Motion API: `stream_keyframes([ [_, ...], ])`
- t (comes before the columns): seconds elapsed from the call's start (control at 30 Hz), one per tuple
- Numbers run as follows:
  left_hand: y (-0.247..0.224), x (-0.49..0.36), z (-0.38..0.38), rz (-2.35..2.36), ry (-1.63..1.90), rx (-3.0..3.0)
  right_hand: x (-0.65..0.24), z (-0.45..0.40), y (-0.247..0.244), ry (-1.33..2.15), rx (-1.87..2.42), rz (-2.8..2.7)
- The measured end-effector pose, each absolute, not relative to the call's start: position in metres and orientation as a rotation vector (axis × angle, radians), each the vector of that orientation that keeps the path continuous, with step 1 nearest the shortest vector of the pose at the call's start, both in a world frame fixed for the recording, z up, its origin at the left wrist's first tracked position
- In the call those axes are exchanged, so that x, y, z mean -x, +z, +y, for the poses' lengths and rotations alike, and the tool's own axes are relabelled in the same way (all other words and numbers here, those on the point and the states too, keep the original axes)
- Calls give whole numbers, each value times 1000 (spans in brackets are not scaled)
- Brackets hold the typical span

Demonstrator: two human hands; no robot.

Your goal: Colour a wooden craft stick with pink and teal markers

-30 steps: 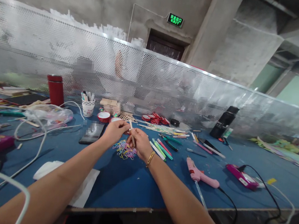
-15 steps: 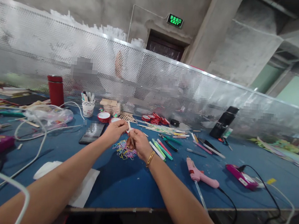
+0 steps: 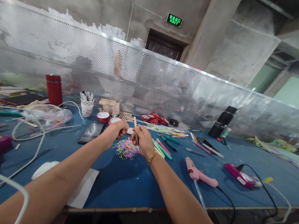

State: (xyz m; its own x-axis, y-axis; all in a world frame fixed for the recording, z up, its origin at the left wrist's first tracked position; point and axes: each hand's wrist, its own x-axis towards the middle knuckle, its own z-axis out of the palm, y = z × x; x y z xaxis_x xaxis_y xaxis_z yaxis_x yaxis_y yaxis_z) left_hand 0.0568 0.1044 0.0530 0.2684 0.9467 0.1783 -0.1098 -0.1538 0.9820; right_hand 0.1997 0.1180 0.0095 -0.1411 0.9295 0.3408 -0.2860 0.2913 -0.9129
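Dial: centred on the pile of coloured loops (image 3: 126, 149), 12 straight away from the worker
Right hand (image 3: 143, 140): just off the pile at 2 o'clock, raised above the table (image 3: 125, 191); thumb and fingers pinch a stick, gold bracelet (image 3: 152, 157) at the wrist
Stick (image 3: 135, 124): pale, narrow and flat, in the right hand near the centre of the dial, close to upright, top end leaning slightly toward 11
Left hand (image 3: 115, 131): at 11, well clear of the stick, fingers curled in near the thumb; I cannot tell whether anything is pinched there
Loops: loose tangle in pink, blue, yellow and violet, flat on the blue tabletop below both hands
Near left: phone (image 3: 91, 133) at 10, white paper (image 3: 85, 190) at 7 and partly under the left forearm
Near right: capped markers (image 3: 164, 150) at 3, pliers (image 3: 169, 143) just beyond them
Farther right: pink glue gun (image 3: 199, 174) at 4, black bottle (image 3: 222, 122) at 2
Far edge: pen cup (image 3: 86, 108) at 11, red flask (image 3: 53, 91) at 10, perforated metal screen (image 3: 104, 61) across 12
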Motion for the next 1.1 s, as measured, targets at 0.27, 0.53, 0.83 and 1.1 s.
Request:
stream_keyframes([
  [0.27,71,-48,67,495,146,-1661,-202,120,9,1146,724,-1233],
  [0.53,54,-61,95,875,981,-1675,-204,123,8,1151,700,-1232],
  [0.83,53,-58,106,975,1373,-1532,-199,114,9,1407,639,-1283],
  [1.1,50,-52,113,935,1374,-1593,-198,108,12,1495,639,-1299],
])
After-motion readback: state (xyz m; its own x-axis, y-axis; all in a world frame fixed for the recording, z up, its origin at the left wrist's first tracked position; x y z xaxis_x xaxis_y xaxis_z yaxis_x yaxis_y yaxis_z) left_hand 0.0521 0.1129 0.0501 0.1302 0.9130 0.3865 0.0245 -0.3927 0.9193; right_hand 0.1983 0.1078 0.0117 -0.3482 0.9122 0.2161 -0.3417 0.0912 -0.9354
